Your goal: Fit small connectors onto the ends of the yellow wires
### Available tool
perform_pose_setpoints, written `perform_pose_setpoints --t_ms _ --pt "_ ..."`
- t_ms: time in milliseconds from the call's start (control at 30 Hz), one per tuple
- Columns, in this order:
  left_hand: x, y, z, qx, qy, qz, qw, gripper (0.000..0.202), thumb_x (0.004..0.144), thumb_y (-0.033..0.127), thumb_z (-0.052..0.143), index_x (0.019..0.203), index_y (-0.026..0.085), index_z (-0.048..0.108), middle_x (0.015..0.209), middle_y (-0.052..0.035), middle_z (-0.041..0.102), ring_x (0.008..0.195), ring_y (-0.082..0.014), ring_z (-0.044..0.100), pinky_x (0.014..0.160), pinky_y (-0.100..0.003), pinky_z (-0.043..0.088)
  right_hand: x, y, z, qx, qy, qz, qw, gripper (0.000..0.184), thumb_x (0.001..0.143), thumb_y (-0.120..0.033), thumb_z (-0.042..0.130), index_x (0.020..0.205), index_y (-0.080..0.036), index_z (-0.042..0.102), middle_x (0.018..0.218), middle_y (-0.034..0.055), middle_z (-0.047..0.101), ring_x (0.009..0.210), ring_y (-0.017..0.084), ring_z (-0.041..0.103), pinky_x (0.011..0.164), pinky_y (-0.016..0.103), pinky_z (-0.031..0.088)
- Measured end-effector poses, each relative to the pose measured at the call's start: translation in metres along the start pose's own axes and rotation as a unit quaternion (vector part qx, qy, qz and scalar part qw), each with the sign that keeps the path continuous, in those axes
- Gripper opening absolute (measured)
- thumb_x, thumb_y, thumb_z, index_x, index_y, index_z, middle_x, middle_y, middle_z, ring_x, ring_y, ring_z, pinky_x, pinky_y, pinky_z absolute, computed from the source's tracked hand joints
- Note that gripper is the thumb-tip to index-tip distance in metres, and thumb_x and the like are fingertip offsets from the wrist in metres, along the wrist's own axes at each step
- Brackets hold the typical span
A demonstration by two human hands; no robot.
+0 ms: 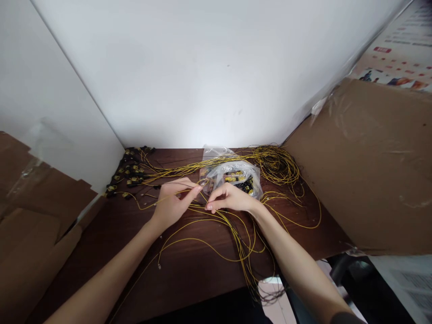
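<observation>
Wire (150, 205) running left-to-right, pinched by left hand (172, 204), right hand (232, 198) beside

**A:** What is sitting on the table (189, 270)?

**B:** The table is dark wood. A clear bag (236, 173) is lying near its back edge, holding small black-and-yellow parts. A cluster of black-and-yellow connectors (130, 173) is lying at the back left corner.

**A:** What is standing around it?

**B:** A white wall (202, 67) is rising behind it, and a white panel (43, 99) is closing off the left side. The right cardboard (371, 180) is leaning up beside the table, with clear film (337, 103) clinging to its top. The left cardboard (33, 216) is lying lower. A poster (401, 58) is showing at the top right, its print too small to read.
</observation>
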State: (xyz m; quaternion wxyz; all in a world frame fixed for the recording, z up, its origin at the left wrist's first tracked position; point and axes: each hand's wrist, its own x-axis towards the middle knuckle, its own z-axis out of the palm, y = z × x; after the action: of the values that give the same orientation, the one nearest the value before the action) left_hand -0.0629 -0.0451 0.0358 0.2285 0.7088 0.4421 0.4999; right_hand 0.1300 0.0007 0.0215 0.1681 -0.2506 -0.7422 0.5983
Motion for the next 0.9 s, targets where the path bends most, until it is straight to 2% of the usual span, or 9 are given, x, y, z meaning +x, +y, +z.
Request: perform_pose_setpoints --t_ms 133,233,367,467,567,633,700,800,900 --pt "0.006 -0.001 -0.007 -0.053 0.121 -0.102 0.986 0.018 0.072 0.026 0.063 0.058 0.016 0.067 0.063 -0.0032 0.065 0.061 -0.0136 0.059 0.055 -0.023 0.044 0.000 0.000 0.000 0.002 0.002 0.001 1.000 0.025 0.073 -0.037 0.067 0.075 -0.012 0.070 0.065 0.0030 0.066 0.061 0.010 0.058 0.065 0.024 0.046" --pt "0.011 -0.004 -0.012 -0.161 0.195 -0.170 0.952 0.014 0.068 0.028 0.067 0.065 0.015 0.069 0.062 -0.0023 0.062 0.050 -0.0086 0.050 0.044 -0.021 0.036 0.000 0.000 0.001 0.001 0.001 0.006 1.000 0.025 0.073 -0.037 0.067 0.075 -0.013 0.070 0.065 0.0027 0.066 0.062 0.011 0.058 0.066 0.025 0.046" --pt "0.018 -0.011 -0.019 -0.266 0.280 -0.201 0.900 0.014 0.062 0.026 0.071 0.063 0.013 0.067 0.063 -0.0022 0.060 0.047 -0.0050 0.043 0.041 -0.019 0.031 0.000 0.000 0.000 -0.007 -0.002 0.006 1.000 0.026 0.073 -0.038 0.066 0.075 -0.012 0.070 0.065 0.0030 0.066 0.062 0.011 0.058 0.066 0.025 0.047" --pt "0.019 -0.014 -0.021 -0.271 0.298 -0.206 0.892 0.014 0.063 0.026 0.071 0.064 0.013 0.066 0.063 -0.0016 0.060 0.047 -0.0044 0.042 0.041 -0.018 0.030 0.000 0.000 0.000 -0.021 -0.007 0.002 1.000 0.026 0.074 -0.038 0.065 0.075 -0.012 0.070 0.066 0.0030 0.066 0.062 0.011 0.058 0.066 0.025 0.046" --pt "0.016 -0.014 -0.020 -0.194 0.249 -0.184 0.931 0.014 0.068 0.029 0.067 0.070 0.015 0.069 0.062 -0.0013 0.061 0.048 -0.0064 0.045 0.043 -0.020 0.033 0.000 -0.001 0.000 -0.035 -0.013 -0.002 0.999 0.027 0.075 -0.039 0.064 0.075 -0.012 0.070 0.066 0.0031 0.066 0.063 0.011 0.058 0.066 0.025 0.046" --pt "0.013 -0.011 -0.017 -0.102 0.184 -0.146 0.967 0.015 0.072 0.030 0.065 0.071 0.017 0.070 0.062 -0.0014 0.062 0.054 -0.0095 0.051 0.050 -0.021 0.039 0.000 -0.001 0.000 -0.038 -0.015 -0.005 0.999 0.028 0.076 -0.039 0.064 0.075 -0.012 0.070 0.066 0.0032 0.066 0.063 0.011 0.058 0.066 0.025 0.046" --pt "0.008 -0.008 -0.012 -0.020 0.098 -0.075 0.992 0.016 0.075 0.029 0.062 0.067 0.018 0.071 0.066 -0.0023 0.065 0.063 -0.0125 0.057 0.060 -0.024 0.044 0.000 -0.001 0.000 -0.041 -0.018 -0.006 0.999 0.028 0.076 -0.039 0.063 0.075 -0.012 0.070 0.066 0.0032 0.066 0.062 0.011 0.058 0.066 0.024 0.046" --pt "0.001 -0.002 -0.005 0.021 -0.047 0.011 0.999 0.015 0.079 0.025 0.059 0.074 0.019 0.072 0.074 -0.0031 0.067 0.068 -0.0129 0.059 0.065 -0.024 0.045 0.000 -0.001 0.000 -0.042 -0.019 -0.005 0.999 0.027 0.077 -0.038 0.063 0.077 -0.012 0.069 0.067 0.0028 0.065 0.062 0.010 0.057 0.066 0.024 0.045" --pt "-0.003 -0.001 -0.001 0.032 -0.139 0.029 0.989 0.018 0.083 0.024 0.054 0.081 0.020 0.072 0.078 -0.0028 0.066 0.071 -0.0125 0.059 0.067 -0.023 0.045 0.000 0.000 0.000 -0.037 -0.019 -0.003 0.999 0.029 0.076 -0.039 0.063 0.076 -0.011 0.068 0.066 0.0022 0.065 0.061 0.010 0.056 0.065 0.024 0.045"
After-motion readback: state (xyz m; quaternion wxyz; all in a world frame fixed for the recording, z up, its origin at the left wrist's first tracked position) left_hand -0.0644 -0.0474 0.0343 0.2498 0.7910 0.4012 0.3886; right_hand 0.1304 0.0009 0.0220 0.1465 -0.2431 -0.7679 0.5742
